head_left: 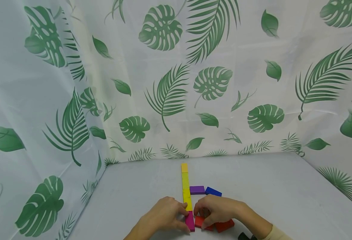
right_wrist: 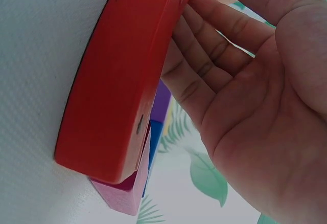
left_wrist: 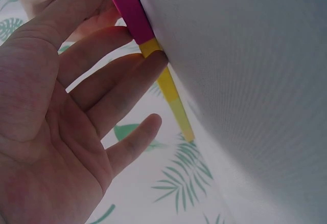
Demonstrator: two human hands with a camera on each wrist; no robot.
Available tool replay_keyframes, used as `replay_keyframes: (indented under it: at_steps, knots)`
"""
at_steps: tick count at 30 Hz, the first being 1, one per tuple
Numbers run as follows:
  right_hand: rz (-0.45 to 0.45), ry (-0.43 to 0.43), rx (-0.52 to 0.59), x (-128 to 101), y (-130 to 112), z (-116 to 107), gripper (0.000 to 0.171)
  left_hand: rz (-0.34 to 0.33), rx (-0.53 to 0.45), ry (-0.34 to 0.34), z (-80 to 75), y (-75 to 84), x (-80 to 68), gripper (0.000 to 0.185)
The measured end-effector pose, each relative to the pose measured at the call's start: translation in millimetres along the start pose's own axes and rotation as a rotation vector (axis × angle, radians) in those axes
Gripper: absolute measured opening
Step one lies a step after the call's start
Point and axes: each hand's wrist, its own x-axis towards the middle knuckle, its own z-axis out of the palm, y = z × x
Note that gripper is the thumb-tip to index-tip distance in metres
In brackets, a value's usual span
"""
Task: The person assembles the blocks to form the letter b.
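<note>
A straight row of toy blocks runs away from me: a magenta block [head_left: 189, 221] nearest, then yellow blocks [head_left: 187, 197]. Beside the row, my left hand [head_left: 165, 213] touches the magenta block with thumb and index finger. In the left wrist view its fingers reach fairly straight to the row's side. Opposite, my right hand [head_left: 217, 208] pinches a red block [head_left: 199, 222] between thumb and fingers, just right of the magenta one. Another red block [head_left: 224, 226] lies angled beside it. In the right wrist view, a red block [right_wrist: 110, 86] looms close, with a pink block [right_wrist: 122, 196] behind it.
A purple block [head_left: 197, 190] adjoins the yellow row on its right, followed by an angled blue block [head_left: 213, 191]. Part of a black object [head_left: 244, 236] shows by the right forearm. The pale tabletop [head_left: 128, 190] ends at a leaf-patterned curtain [head_left: 170, 140].
</note>
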Motion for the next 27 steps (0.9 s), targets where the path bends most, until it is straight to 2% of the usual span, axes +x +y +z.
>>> replay_keyframes:
  at_steps: [11,17,27]
  knots:
    - [0.031,-0.002,0.014,0.8,1.1,0.6,0.027,0.011,0.009,0.013,-1.0,0.3,-1.4,0.051]
    - [0.020,-0.002,0.011,1.1,1.4,0.4,0.027,0.029,0.017,0.018,-0.3,-1.1,-0.9,0.051]
    - [0.010,-0.018,0.019,0.2,-1.0,-0.4,0.024,0.017,-0.006,0.009,0.3,-1.7,-0.4,0.051]
